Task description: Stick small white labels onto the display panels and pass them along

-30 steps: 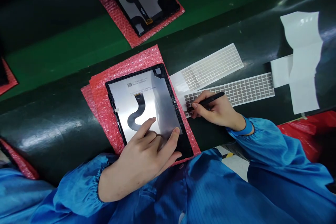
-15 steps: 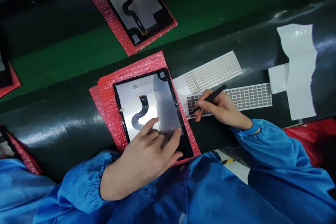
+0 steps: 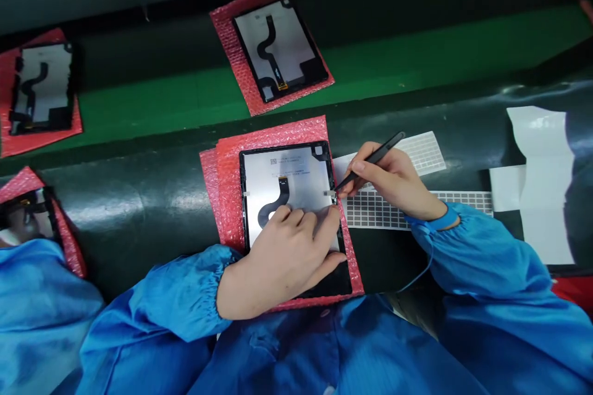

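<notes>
Panel at centre: flat, silver-backed rectangular display panel in a black frame (image 3: 259, 166), on pink bubble-wrap sheets (image 3: 278, 130), upon the dark green desk (image 3: 152, 210).
Right hand: the right hand (image 3: 398, 184) pinches slim black tweezers (image 3: 377, 153) between thumb and fingers.
Tweezer tips: beside a small pale tab (image 3: 330, 193) at the panel's right edge; contact cannot be told. The step in hand is judged to be placing or adjusting this tab.
Left hand: the left hand (image 3: 287, 256) lies over the panel, fingers bent and close together, thumb spread aside; it grips nothing visible and appears to steady the panel.
Demand at the tab: probably small, controlled tip motion, with the panel held steady.
Black ribbon cable (image 3: 283, 192): partly under the left hand; sideways finger travel could catch it.
Edges: the panel's near edge lies close to the blue-sleeved torso; gridded white label sheet (image 3: 380, 210) extends beneath the right hand.
Open room: bare desk left of the bubble-wrap; above the tweezers, no obstacle shows.
</notes>
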A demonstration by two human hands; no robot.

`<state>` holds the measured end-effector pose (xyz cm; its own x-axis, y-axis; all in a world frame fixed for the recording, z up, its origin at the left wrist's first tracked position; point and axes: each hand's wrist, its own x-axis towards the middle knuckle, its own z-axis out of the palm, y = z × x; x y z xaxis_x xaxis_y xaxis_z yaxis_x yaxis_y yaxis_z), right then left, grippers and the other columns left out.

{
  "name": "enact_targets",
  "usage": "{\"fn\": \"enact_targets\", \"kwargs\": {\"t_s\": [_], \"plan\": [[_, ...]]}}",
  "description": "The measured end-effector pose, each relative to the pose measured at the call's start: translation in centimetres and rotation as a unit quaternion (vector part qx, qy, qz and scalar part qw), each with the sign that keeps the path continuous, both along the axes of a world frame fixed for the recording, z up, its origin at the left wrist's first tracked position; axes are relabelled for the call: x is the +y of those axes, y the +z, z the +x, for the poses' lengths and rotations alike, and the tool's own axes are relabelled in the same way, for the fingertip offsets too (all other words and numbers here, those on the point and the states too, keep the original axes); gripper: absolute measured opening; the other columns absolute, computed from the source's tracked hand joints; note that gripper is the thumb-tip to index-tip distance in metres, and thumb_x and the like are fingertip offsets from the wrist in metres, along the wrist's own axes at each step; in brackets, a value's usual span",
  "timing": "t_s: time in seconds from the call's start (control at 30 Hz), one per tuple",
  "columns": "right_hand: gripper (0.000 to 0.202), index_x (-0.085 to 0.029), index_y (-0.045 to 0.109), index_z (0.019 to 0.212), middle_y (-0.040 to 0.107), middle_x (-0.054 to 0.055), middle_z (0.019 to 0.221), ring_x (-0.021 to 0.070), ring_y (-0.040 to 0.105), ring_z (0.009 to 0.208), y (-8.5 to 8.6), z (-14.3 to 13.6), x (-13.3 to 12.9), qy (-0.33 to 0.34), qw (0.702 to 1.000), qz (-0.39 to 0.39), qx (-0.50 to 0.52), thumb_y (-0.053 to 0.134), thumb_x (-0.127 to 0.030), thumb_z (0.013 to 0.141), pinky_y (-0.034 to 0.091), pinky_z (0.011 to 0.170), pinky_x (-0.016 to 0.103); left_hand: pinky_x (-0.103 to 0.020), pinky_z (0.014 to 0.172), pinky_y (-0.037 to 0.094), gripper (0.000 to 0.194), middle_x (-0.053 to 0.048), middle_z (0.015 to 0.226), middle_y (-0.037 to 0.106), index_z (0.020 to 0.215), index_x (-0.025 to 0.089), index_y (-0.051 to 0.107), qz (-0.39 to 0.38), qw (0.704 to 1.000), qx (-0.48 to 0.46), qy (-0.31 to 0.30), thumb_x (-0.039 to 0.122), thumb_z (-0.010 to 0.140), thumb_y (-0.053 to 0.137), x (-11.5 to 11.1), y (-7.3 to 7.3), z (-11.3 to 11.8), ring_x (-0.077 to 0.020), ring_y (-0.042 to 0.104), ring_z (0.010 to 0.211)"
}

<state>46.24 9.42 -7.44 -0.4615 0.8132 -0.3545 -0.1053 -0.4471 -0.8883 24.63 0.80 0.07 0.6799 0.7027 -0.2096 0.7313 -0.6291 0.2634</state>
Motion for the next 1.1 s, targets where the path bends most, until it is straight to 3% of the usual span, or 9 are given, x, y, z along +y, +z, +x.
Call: {"fn": "enact_targets", "kwargs": {"t_s": [0.6,1.1], "plan": [[0.027,-0.019,0.065,0.085,0.080,0.005,0.070,0.0204,0.081,0.065,-0.36,0.15,-0.57,0.000,0.999,-0.039,0.034,0.081,-0.041,0.091,0.066,0.057,0.022,-0.042,0.073,0.050,0.064,-0.010,0.085,0.070,0.142,0.001,0.054,-0.001,1.000,-0.023,0.020,0.052,0.104,0.048,0.17,-0.12,0.07,-0.0278,0.068,0.076],[0.033,-0.021,0.067,0.083,0.078,0.004,0.068,0.0216,0.080,0.064,-0.29,0.04,-0.41,0.000,0.997,-0.072,0.015,0.085,-0.047,0.084,0.067,0.056,0.027,-0.043,0.070,0.051,0.074,-0.011,0.082,0.070,0.147,-0.005,0.051,-0.020,0.999,-0.030,0.023,0.054,0.102,0.048,0.41,-0.39,0.17,-0.0281,0.067,0.072]]}}
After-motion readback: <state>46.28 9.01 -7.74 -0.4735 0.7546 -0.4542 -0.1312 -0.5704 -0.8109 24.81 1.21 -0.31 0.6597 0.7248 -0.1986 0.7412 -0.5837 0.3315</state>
